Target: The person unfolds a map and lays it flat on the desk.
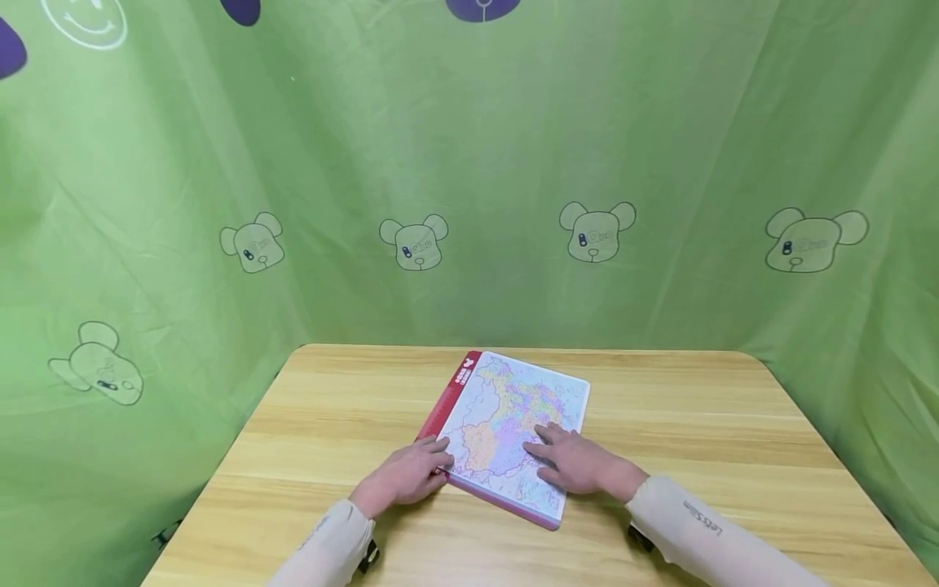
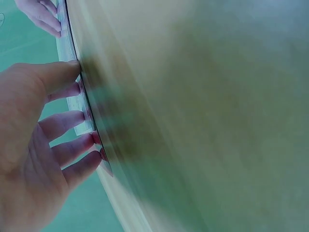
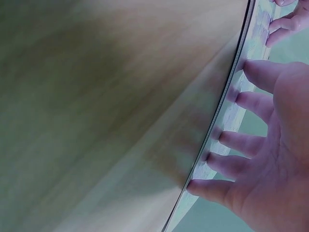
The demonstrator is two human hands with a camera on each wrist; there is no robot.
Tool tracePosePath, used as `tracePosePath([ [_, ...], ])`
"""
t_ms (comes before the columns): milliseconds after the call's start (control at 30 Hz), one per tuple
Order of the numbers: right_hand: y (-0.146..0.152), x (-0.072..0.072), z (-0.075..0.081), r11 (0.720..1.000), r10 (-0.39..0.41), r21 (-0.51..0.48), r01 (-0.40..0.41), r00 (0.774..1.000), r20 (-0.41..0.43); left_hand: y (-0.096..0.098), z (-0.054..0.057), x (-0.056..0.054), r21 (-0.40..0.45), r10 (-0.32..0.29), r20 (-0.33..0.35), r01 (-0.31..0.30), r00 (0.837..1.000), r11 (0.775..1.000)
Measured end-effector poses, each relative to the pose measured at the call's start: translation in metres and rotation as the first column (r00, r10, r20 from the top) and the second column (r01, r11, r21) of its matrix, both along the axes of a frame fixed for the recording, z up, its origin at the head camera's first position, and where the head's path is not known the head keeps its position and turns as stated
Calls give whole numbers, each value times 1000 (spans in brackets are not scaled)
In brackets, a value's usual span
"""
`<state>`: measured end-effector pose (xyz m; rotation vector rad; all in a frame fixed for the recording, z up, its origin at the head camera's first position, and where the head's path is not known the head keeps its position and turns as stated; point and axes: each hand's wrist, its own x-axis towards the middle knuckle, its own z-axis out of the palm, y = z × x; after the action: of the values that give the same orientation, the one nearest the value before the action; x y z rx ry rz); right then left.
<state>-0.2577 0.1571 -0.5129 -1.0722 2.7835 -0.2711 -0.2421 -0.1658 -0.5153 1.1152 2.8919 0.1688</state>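
Observation:
A flat board printed with a colourful map (image 1: 506,416) lies slanted on the wooden table, a red strip with white lettering along its left side. My left hand (image 1: 412,473) is at the board's near left corner. In the left wrist view its fingers (image 2: 70,150) reach over onto the top, with the thumb at the near edge. Across the right part of the map rests my right hand (image 1: 575,461), fingers spread. The right wrist view shows its fingertips (image 3: 239,99) touching the printed face. Both palms are raised off the board.
The light wooden table (image 1: 323,440) has rounded far corners. Behind it and on both sides hangs a green curtain (image 1: 506,147) with bear-head drawings. Dark straps sit under both wrists, below pale sleeves.

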Motion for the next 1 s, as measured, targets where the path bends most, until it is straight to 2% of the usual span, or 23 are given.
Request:
tracePosePath([
  [1000, 1, 0, -2, 1000, 2, -13, -2, 1000, -2, 0, -4, -2, 5, 30, 34, -30, 999, 1000],
])
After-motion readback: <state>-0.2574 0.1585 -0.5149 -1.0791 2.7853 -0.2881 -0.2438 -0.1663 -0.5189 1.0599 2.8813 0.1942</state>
